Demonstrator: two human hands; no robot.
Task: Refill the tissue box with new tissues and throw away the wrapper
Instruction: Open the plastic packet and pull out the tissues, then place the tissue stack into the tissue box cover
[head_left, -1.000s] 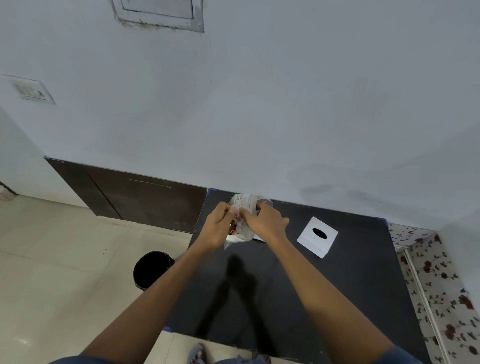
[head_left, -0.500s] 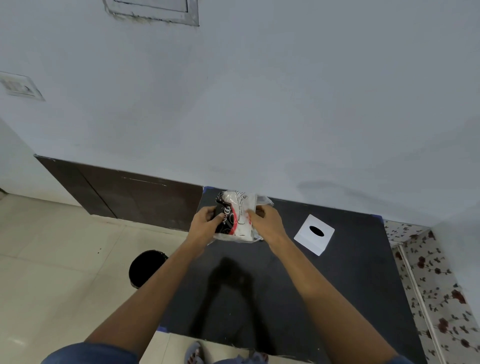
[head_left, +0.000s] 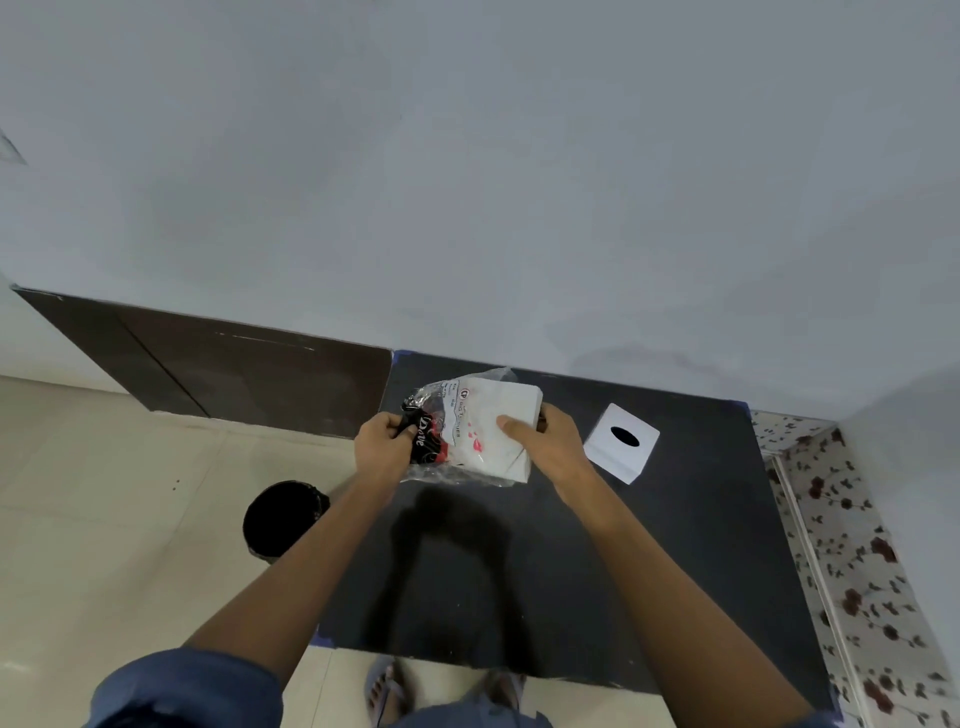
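Observation:
Above the black table (head_left: 571, 571) I hold a pack of white tissues (head_left: 498, 415) half out of its clear plastic wrapper (head_left: 441, 441), which has black and red print. My left hand (head_left: 384, 447) grips the printed end of the wrapper. My right hand (head_left: 550, 447) grips the bare right end of the tissue stack, thumb on top. The white tissue box (head_left: 621, 444), with a dark oval slot on top, sits on the table just right of my right hand.
A black waste bin (head_left: 283, 519) stands on the tiled floor left of the table. A grey wall runs along the table's far edge. A floral-patterned surface (head_left: 857, 545) borders the table on the right. My feet show under the near edge.
My hands have drawn apart. The wrapper has slid left and the white tissue stack now sticks out on the right side.

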